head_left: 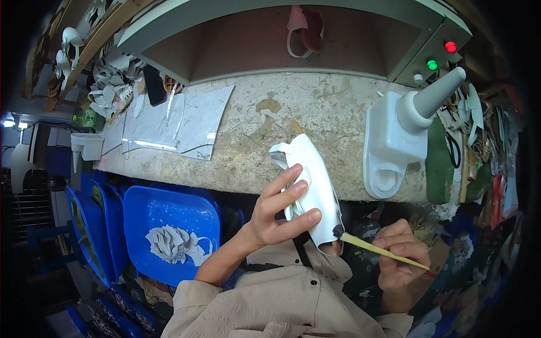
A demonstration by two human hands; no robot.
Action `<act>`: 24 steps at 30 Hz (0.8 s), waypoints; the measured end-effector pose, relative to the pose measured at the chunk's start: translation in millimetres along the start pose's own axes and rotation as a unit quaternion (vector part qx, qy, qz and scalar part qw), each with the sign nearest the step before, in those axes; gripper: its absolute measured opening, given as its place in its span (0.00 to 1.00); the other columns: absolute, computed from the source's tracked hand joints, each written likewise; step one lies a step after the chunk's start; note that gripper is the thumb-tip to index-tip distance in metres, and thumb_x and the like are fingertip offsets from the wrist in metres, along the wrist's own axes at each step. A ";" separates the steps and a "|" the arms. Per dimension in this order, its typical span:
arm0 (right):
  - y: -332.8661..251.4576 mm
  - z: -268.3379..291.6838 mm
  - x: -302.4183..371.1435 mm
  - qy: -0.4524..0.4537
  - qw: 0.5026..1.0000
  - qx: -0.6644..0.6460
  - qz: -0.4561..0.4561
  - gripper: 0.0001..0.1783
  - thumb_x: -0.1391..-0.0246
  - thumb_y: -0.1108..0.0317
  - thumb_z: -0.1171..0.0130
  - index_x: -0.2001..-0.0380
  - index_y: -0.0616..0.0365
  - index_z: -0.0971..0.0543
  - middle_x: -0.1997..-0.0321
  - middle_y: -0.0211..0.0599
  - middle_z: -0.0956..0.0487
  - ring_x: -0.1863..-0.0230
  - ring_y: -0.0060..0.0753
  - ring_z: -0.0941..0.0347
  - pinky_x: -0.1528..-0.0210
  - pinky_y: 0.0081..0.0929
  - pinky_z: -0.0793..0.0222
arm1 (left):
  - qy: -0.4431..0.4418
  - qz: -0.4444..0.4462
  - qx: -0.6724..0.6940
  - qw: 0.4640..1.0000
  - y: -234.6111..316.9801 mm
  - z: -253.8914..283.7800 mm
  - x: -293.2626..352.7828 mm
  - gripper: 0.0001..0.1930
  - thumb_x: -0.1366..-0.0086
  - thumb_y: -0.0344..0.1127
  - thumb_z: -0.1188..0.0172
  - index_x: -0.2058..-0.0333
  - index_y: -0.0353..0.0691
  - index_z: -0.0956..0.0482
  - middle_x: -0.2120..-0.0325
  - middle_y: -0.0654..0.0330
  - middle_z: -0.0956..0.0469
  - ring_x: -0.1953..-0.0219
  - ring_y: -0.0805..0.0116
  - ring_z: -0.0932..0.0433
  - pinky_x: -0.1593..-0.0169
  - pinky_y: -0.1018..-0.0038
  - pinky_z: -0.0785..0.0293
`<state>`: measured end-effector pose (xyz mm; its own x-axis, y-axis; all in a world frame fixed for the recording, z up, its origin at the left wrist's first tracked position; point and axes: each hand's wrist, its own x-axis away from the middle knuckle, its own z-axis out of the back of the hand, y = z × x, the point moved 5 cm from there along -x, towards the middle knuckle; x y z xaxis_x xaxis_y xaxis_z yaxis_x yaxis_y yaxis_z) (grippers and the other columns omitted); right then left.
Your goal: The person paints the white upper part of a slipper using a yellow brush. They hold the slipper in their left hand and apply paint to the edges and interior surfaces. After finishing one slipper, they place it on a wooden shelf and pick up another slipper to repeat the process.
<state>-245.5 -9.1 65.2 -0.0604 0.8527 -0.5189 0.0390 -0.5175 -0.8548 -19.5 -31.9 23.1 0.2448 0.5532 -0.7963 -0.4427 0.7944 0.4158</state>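
My left hand (284, 214) is closed on a white shoe upper (316, 179), tilted in front of my body over the bench's near edge. Its fingers press on the upper's left side, and a tan piece shows at both ends. In my right hand (403, 250), a brush (369, 245) with a yellowish handle is pinched between thumb and fingers. The dark bristles touch the lower right edge of the upper, near its opening. A loose white strap end (278, 151) sticks out on the upper's left.
A metal machine (414, 59) with red and green lamps stands at the back; inside is a pinkish sandal (307, 31). At right sits a white spouted container (394, 127). A clear sheet (174, 121), a dark phone (154, 85) and a blue tray (169, 197) with white pieces are left.
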 end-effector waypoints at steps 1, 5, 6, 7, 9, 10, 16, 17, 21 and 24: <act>-1.1 0.4 0.3 0.000 1.000 0.008 0.012 0.11 0.49 0.74 0.33 0.64 0.61 0.24 0.67 0.45 0.17 0.73 0.39 0.22 0.71 0.29 0.25 | -0.002 0.002 0.000 1.000 -0.2 -0.1 -1.1 0.24 0.48 0.25 0.30 0.52 0.52 0.21 0.48 0.52 0.33 0.42 0.42 0.29 0.43 0.59 0.22; -4.7 2.8 -1.5 -0.042 0.998 0.028 0.035 0.13 0.51 0.73 0.31 0.63 0.58 0.23 0.63 0.44 0.17 0.68 0.40 0.24 0.70 0.29 0.24 | 0.004 0.019 0.015 1.000 -0.3 -0.3 -3.9 0.22 0.48 0.25 0.30 0.53 0.50 0.20 0.50 0.52 0.30 0.43 0.43 0.27 0.44 0.60 0.23; -5.6 3.4 -2.8 -0.052 0.997 0.028 0.043 0.13 0.52 0.72 0.31 0.63 0.58 0.22 0.62 0.44 0.17 0.67 0.40 0.24 0.70 0.28 0.24 | 0.000 0.023 0.016 1.000 0.3 -0.6 -5.1 0.22 0.48 0.24 0.30 0.53 0.49 0.19 0.50 0.52 0.30 0.44 0.43 0.27 0.44 0.60 0.23; -6.2 4.2 -4.0 -0.061 0.996 0.028 0.051 0.13 0.52 0.72 0.31 0.63 0.57 0.22 0.61 0.43 0.17 0.66 0.40 0.25 0.70 0.28 0.24 | -0.003 0.026 0.017 1.000 0.9 -0.7 -6.4 0.23 0.49 0.24 0.30 0.53 0.49 0.19 0.50 0.52 0.30 0.44 0.44 0.27 0.44 0.61 0.22; -6.7 7.3 -4.2 -0.077 0.992 0.049 0.087 0.12 0.52 0.71 0.31 0.64 0.56 0.21 0.60 0.42 0.17 0.66 0.39 0.26 0.69 0.27 0.24 | -0.011 0.030 0.016 0.999 1.3 -1.0 -7.3 0.24 0.49 0.23 0.30 0.53 0.49 0.19 0.50 0.52 0.30 0.44 0.44 0.26 0.45 0.61 0.22; -7.4 7.8 -4.4 -0.084 0.989 0.058 0.104 0.12 0.52 0.71 0.31 0.64 0.56 0.21 0.59 0.42 0.17 0.65 0.39 0.27 0.69 0.26 0.25 | -0.014 0.031 0.016 0.999 1.2 -1.2 -7.6 0.24 0.50 0.23 0.30 0.53 0.49 0.19 0.50 0.52 0.30 0.44 0.45 0.26 0.45 0.61 0.22; -9.5 11.1 -9.6 -0.092 0.985 0.085 0.117 0.13 0.56 0.71 0.30 0.65 0.54 0.20 0.61 0.40 0.16 0.66 0.37 0.27 0.69 0.26 0.25 | -0.028 0.045 0.021 0.998 0.5 -1.2 -8.4 0.27 0.52 0.21 0.30 0.51 0.50 0.20 0.50 0.53 0.30 0.43 0.45 0.27 0.44 0.60 0.23; -10.4 12.6 -12.0 -0.099 0.986 0.080 0.107 0.12 0.56 0.71 0.29 0.65 0.54 0.20 0.63 0.40 0.16 0.67 0.37 0.27 0.69 0.26 0.25 | -0.029 0.045 0.022 0.998 0.3 -1.6 -8.2 0.28 0.52 0.21 0.30 0.51 0.50 0.20 0.50 0.53 0.30 0.43 0.45 0.27 0.44 0.60 0.23; -9.1 17.5 -18.1 -0.058 0.997 0.033 0.027 0.11 0.53 0.71 0.29 0.66 0.57 0.20 0.68 0.41 0.16 0.71 0.35 0.26 0.71 0.26 0.26 | -0.032 0.049 0.026 0.998 -0.2 -2.8 -7.0 0.29 0.52 0.20 0.30 0.50 0.50 0.21 0.49 0.53 0.30 0.43 0.45 0.27 0.44 0.60 0.23; -4.3 18.8 -24.6 -0.016 0.998 -0.034 -0.045 0.09 0.51 0.74 0.32 0.67 0.61 0.21 0.71 0.43 0.18 0.74 0.35 0.25 0.72 0.25 0.27 | -0.031 0.046 0.024 0.998 -0.1 -1.6 -6.6 0.29 0.52 0.20 0.30 0.50 0.50 0.22 0.49 0.53 0.30 0.43 0.45 0.27 0.43 0.60 0.23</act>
<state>-263.0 -29.2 81.6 -0.0980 0.8920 -0.4413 0.1002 -0.4323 -0.8961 -22.5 -36.1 27.6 0.2594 0.6377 -0.7254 -0.4250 0.7498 0.5071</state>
